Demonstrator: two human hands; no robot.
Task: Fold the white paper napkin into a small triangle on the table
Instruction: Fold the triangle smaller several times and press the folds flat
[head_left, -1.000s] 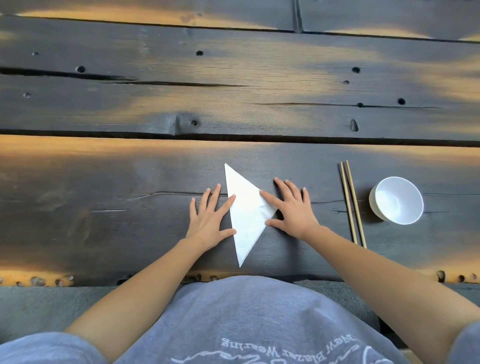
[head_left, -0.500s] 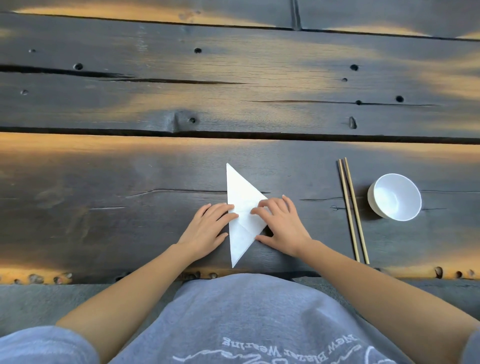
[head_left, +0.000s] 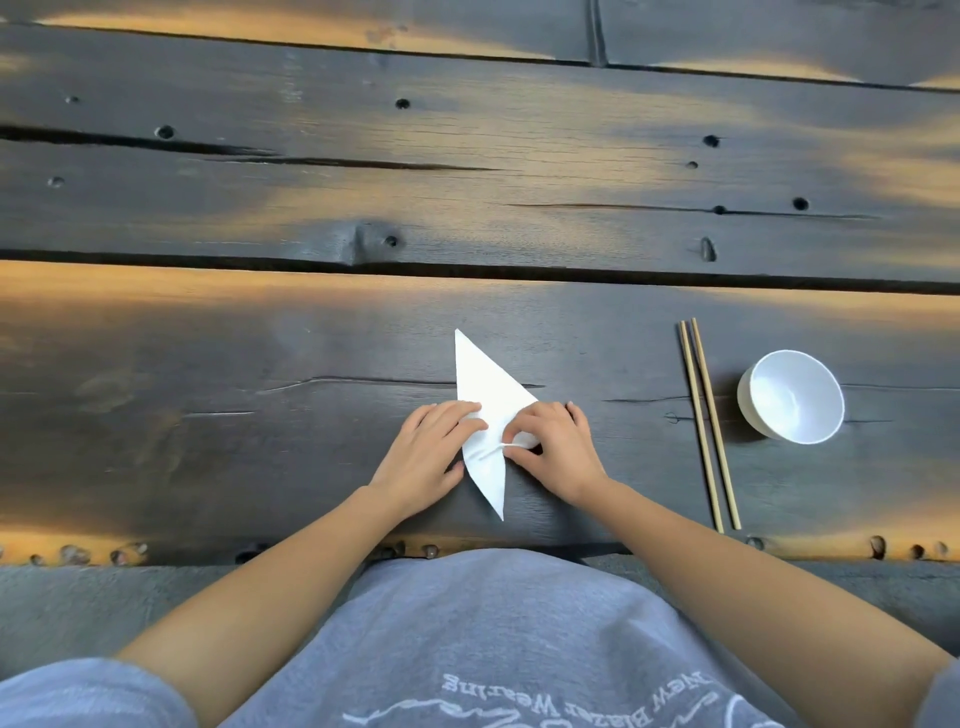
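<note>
The white paper napkin (head_left: 485, 387) lies on the dark wooden table (head_left: 260, 415) as a long triangle, one tip pointing away from me and one toward me. My left hand (head_left: 428, 452) rests on its left edge, fingers curled over the paper. My right hand (head_left: 553, 447) pinches the napkin's right corner between thumb and fingers and lifts it a little off the table. Both hands cover the middle of the napkin.
A pair of wooden chopsticks (head_left: 706, 423) lies to the right of my right hand. Beyond them stands a white bowl (head_left: 792, 397). The table's near edge (head_left: 311, 545) runs just in front of my body.
Both hands have moved from flat beside the napkin onto it. The right hand has curled and picked up the right corner; the left hand now presses the left edge.
</note>
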